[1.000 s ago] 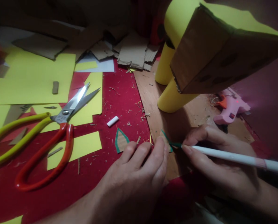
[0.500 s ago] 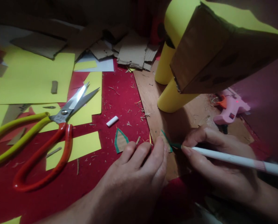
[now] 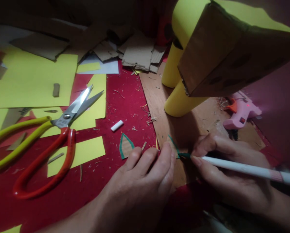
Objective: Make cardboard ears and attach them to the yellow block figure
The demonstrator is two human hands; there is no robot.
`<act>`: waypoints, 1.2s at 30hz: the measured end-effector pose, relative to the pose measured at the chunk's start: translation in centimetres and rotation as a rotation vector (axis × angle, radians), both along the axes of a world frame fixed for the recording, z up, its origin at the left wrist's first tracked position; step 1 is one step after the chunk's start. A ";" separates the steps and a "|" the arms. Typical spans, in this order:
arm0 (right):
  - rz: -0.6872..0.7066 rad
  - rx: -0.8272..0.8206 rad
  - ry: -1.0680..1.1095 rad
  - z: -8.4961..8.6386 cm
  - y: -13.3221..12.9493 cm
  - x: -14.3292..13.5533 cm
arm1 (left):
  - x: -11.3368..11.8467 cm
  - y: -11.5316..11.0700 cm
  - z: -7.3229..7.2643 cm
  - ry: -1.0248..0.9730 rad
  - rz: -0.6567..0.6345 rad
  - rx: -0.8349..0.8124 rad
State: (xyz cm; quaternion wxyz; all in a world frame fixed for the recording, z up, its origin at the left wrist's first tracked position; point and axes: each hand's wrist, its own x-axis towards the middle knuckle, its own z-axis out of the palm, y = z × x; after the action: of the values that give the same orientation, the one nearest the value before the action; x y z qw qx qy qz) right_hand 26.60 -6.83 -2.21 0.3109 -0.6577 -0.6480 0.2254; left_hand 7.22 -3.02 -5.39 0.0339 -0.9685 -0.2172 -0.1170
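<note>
My right hand [image 3: 234, 168] grips a white marker pen [image 3: 242, 167] between thumb and fingers. The pen's green tip touches the lower right edge of a small pointed cardboard piece [image 3: 172, 148] with a green border. My left hand [image 3: 137, 184] lies palm down, its fingers bent and its index fingertip pressing that piece onto the board; the hand covers part of it. Beside the left fingers lies a second pointed cardboard piece [image 3: 127, 148], also edged in green. A short white cylinder [image 3: 117, 125] rests on the red surface above it.
Open scissors [image 3: 67, 116] lie at left over yellow paper [image 3: 33, 81]. A cardboard and yellow-tube structure [image 3: 213, 58] stands on the wooden board [image 3: 151, 87]. Behind it to the right is a pink glue gun [image 3: 243, 113]. Cardboard scraps [image 3: 137, 51] are piled at the back.
My right hand has shifted slightly right and down with the marker pen, whose tip now meets the piece's lower right edge. My left hand stays where it was.
</note>
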 end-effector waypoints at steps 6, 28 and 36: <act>0.037 0.008 -0.004 0.2 0.0 0.0 | 0.0 -0.1 0.1 -0.005 0.001 0.001; -0.001 -0.001 0.020 -0.2 0.0 0.0 | -0.1 0.0 -0.1 -0.022 0.001 0.005; -0.011 -0.005 -0.007 -0.1 0.1 0.0 | -0.1 0.1 0.2 0.001 -0.007 0.018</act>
State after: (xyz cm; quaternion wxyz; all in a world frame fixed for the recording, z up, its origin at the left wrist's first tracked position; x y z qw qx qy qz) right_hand 26.58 -6.74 -2.29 0.3083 -0.6627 -0.6451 0.2229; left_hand 7.13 -2.95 -5.23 0.0422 -0.9690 -0.2128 -0.1186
